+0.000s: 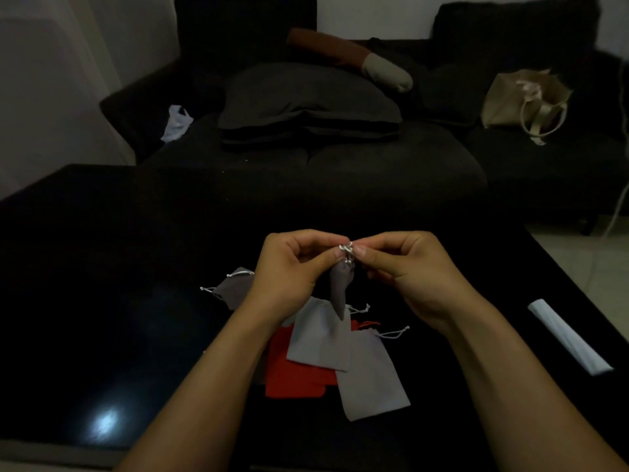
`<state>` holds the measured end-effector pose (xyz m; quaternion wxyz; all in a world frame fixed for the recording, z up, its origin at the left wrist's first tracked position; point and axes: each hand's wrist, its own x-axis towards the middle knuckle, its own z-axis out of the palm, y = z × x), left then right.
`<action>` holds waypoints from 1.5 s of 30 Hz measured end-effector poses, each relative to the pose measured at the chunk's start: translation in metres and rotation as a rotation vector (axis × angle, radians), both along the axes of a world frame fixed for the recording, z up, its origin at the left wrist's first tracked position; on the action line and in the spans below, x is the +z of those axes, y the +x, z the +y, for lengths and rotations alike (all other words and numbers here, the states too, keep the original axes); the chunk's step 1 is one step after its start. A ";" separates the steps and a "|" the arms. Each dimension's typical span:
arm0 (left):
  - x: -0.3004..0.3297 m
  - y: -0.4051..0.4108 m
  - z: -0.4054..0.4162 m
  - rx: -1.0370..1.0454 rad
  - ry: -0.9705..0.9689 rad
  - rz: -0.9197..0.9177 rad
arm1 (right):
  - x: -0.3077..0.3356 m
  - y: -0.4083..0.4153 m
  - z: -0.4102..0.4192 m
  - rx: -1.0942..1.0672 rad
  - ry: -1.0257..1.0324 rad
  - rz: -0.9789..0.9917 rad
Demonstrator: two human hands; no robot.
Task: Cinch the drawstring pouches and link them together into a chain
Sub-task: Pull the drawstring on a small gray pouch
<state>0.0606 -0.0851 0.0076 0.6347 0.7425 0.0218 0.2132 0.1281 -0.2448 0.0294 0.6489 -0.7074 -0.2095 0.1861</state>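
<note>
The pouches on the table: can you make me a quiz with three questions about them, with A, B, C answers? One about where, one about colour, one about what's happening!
1. Where does the white roll of paper lie?
A. on the sofa
B. on the black table's right side
C. under the red pouch

2. What colour is the pouch underneath the flat grey pouches?
A. red
B. blue
C. yellow

3. What state is the held dark grey pouch in?
A. lying flat and open
B. cinched shut, hanging by its white cord
C. folded in half on the table

Answers:
1 B, the roll rests near the table's right edge.
2 A, the red pouch shows beneath the grey ones.
3 B, the left hand and right hand pinch the cord while the bunched pouch dangles.
</note>
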 end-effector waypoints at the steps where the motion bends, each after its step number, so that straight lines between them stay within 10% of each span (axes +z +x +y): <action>1: -0.001 0.000 -0.001 0.023 -0.005 -0.003 | 0.001 -0.001 0.000 0.020 0.012 0.010; 31: -0.003 0.002 -0.004 0.091 -0.173 0.089 | -0.011 0.000 0.009 0.050 -0.106 -0.111; 45: -0.005 0.002 -0.005 0.088 0.069 -0.017 | -0.011 0.002 0.013 0.018 0.035 0.253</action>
